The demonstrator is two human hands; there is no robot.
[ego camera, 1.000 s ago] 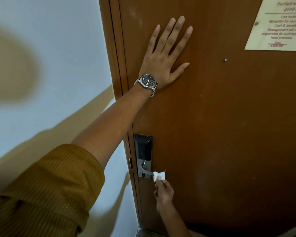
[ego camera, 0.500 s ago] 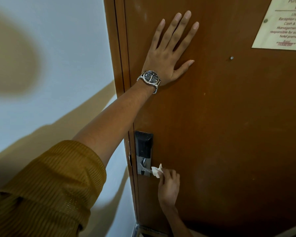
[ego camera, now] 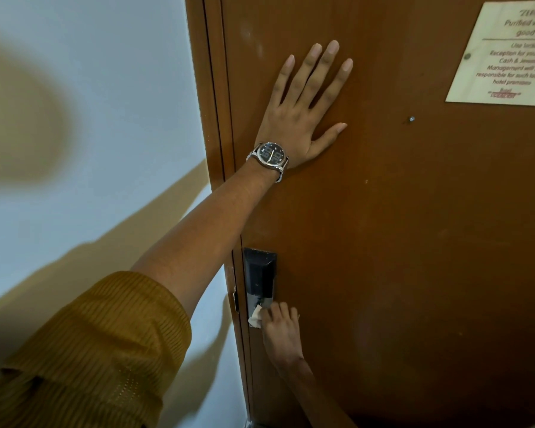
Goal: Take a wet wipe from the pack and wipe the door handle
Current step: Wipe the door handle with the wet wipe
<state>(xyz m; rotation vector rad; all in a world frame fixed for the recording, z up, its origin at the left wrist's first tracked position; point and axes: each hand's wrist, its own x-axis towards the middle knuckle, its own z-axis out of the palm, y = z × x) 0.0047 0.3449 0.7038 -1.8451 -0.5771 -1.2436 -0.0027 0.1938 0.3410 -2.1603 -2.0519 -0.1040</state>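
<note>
The fingers [ego camera: 286, 315] of the right hand [ego camera: 280, 333] are curled together and pinch a small white wet wipe [ego camera: 255, 316], pressing it against the lower metal part of the lock plate [ego camera: 259, 281] on the brown door [ego camera: 414, 242]. The wipe sticks out just left of the fingertips, touching the plate's bottom left corner. The door handle itself cannot be made out clearly: the wipe and the fingers cover the spot on the plate where it would sit. The right forearm comes in from below the lock plate and crosses the bottom of the door.

Well above the lock plate, the left hand [ego camera: 303, 118] lies flat on the door, fingers spread and pointing up, thumb out to the right, holding nothing. A wristwatch [ego camera: 270, 156] with a dark dial and a metal band sits on that wrist. The left arm runs down and to the left from there, passing left of the lock plate, and ends in a pushed-up mustard knitted sleeve [ego camera: 99, 350].

Left of the lock plate runs the door frame [ego camera: 204, 118], and beyond it a pale wall [ego camera: 90, 103]. Far up and to the right of the lock plate, a printed notice [ego camera: 507, 57] is fixed to the door, with a small screw head [ego camera: 411, 119] below its left corner.
</note>
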